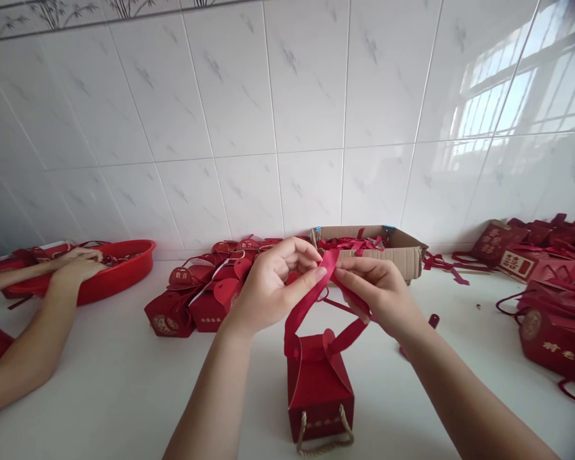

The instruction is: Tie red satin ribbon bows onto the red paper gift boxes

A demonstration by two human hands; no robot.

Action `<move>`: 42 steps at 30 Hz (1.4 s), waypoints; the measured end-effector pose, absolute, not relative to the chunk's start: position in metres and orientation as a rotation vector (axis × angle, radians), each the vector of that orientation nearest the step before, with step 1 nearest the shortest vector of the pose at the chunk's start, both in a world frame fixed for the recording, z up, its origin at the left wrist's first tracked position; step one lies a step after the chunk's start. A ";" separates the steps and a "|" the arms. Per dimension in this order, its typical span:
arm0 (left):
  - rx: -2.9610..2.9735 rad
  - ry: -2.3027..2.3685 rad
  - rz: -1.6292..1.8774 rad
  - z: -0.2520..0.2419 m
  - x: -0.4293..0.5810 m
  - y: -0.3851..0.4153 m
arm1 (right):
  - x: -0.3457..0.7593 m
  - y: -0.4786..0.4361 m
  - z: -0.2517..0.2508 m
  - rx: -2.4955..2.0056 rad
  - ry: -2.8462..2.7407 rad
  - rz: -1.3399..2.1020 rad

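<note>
A small dark red gift box (320,383) with a gold cord handle (326,446) stands on the white counter in front of me. A red ribbon (301,308) rises in a loop from both sides of its top. Above the box, my left hand (280,278) pinches the ribbon between thumb and fingers. Close beside it, my right hand (376,287) is closed on the other part of the ribbon, where the two strands cross. Part of the ribbon is hidden behind my right fingers.
Several red gift boxes (213,303) are grouped left of centre. A cardboard box (397,259) with red ribbons stands by the tiled wall. More red boxes (558,338) are piled at right. At left, another person's hands (79,262) reach into a red basin (119,275).
</note>
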State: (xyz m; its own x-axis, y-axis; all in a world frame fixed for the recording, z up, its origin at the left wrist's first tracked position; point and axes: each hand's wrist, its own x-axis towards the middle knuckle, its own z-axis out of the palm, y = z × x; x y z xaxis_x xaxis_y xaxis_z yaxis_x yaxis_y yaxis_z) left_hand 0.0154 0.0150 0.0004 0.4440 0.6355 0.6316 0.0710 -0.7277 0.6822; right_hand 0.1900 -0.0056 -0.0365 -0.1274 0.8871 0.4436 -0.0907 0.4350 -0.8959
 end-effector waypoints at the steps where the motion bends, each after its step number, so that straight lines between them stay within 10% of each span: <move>1: 2.138 0.612 1.283 0.000 0.015 0.015 | 0.189 -0.007 -0.036 -0.741 -1.461 0.985; 30: 1.758 0.515 0.827 0.005 0.009 0.020 | 0.194 0.002 -0.037 -0.296 -1.583 1.214; 42: 1.826 0.681 0.716 0.005 0.007 0.022 | 0.206 -0.007 -0.036 -0.719 -2.183 -0.022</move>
State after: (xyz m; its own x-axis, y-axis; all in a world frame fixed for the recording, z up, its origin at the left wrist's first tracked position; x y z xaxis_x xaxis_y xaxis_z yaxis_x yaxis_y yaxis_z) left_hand 0.0073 0.0221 0.0052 0.6637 0.7299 0.1633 0.1264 -0.3246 0.9374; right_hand 0.2062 -0.0066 -0.0357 -0.5020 0.4872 0.7146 0.5016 0.8371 -0.2183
